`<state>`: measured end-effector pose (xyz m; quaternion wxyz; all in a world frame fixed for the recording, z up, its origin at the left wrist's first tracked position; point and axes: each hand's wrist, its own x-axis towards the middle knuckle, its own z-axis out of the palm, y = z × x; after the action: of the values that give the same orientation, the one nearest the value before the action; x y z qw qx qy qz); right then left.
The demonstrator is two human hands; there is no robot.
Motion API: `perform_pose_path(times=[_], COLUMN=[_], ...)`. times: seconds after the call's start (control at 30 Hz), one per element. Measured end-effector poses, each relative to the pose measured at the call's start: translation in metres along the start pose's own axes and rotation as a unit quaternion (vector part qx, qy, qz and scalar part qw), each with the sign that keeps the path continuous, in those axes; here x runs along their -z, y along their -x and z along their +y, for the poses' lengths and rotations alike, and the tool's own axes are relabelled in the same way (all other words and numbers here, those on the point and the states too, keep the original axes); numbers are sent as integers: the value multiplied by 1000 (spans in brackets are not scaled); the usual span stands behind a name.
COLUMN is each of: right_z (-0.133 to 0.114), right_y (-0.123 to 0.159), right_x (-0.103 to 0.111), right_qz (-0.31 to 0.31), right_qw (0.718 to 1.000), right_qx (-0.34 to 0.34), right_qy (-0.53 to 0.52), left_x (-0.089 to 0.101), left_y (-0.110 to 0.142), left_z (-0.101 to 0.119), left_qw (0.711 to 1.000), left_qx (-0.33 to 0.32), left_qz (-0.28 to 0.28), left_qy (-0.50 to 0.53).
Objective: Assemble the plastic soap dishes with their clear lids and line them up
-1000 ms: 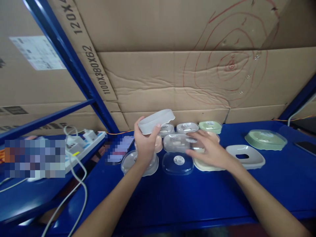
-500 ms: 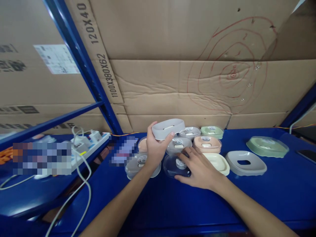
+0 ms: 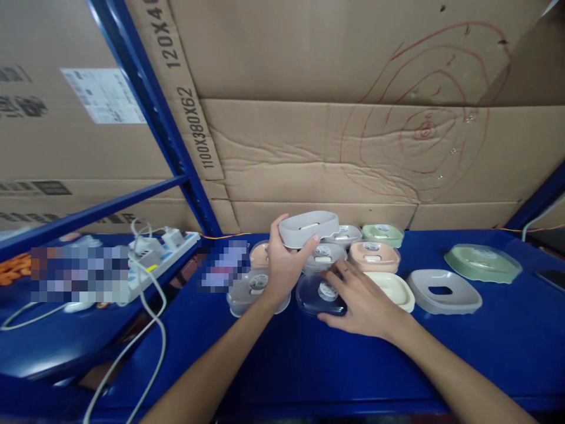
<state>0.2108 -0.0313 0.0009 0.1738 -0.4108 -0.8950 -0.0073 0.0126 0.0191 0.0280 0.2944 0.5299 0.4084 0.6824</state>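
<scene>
My left hand point(image 3: 286, 265) is closed around a grey soap dish point(image 3: 308, 231), held up and tilted above the others. The dish has a slot in its bottom and no lid on it. On the shelf below, my right hand point(image 3: 357, 297) grips the right side of a dark blue soap dish point(image 3: 313, 294), thumb at the front edge and fingers at the back. That dish has a clear lid with a round sticker. Beside the right hand lies a cream dish point(image 3: 399, 291), partly covered by it. To its right sits a grey dish part point(image 3: 445, 293) with an oval hole.
Lidded dishes stand around: grey point(image 3: 242, 294), peach point(image 3: 374, 258), green point(image 3: 383, 235) and a larger green one point(image 3: 483, 263). A power strip point(image 3: 170, 256) with cables point(image 3: 161, 303) lies left. Cardboard point(image 3: 282, 141) backs the blue shelf point(image 3: 353, 371).
The whole view has shifted slightly, so things appear a little further right. Both hands keep nearly the same hold, the left on the grey dish and the right on the dark blue one.
</scene>
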Motion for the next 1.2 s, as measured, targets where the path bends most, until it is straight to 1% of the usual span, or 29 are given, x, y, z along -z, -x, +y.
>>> perform_pose_path(times=[0.17,0.37,0.47,0.53,0.57,0.63,0.7,0.73,0.77,0.83,0.9,0.97,1.07,1.13,1.2], right_z=[1,2,3,8,12,22,33,38,41,45,46,47,51,55,58], right_y=[-2,-1,-1,-1,-1,-2,-3,-4,-4,-6,-6,-6,-6,-5,-6], right_x=[-3,-3,6,15,19,25,27,27,26,25,25,26,26,23,17], right_qz=[-7,0,28,66,94,169,241,263,273,268,254,241,235,241,250], right_qw=[1000,1000,999,996,992,975,946,929,912,878,857,856,860,856,843], right_qx=[-3,-3,-15,-43,-59,-91,-109,-109,-103,-83,-68,-62,-68,-96,-138], right_qy=[8,5,-8,-34,-55,-110,-187,-236,-288,-388,-443,-454,-447,-447,-456], left_x=[-3,-4,-3,-3,-3,-3,-3,-3,-4,-4,-5,-5,-6,-6,-6], left_y=[3,7,9,10,11,14,17,19,21,24,26,27,27,26,26], left_z=[0,-5,-7,-6,-5,-1,4,7,9,13,16,17,19,20,20], left_qw=[1000,999,999,998,998,997,995,992,989,978,968,963,961,957,953], left_qx=[15,36,41,43,42,42,49,56,62,72,76,84,104,128,147], left_qz=[-7,-23,-25,-31,-36,-50,-76,-96,-119,-178,-224,-244,-247,-253,-258], left_qy=[16,12,22,34,38,40,44,52,63,83,89,84,74,67,56])
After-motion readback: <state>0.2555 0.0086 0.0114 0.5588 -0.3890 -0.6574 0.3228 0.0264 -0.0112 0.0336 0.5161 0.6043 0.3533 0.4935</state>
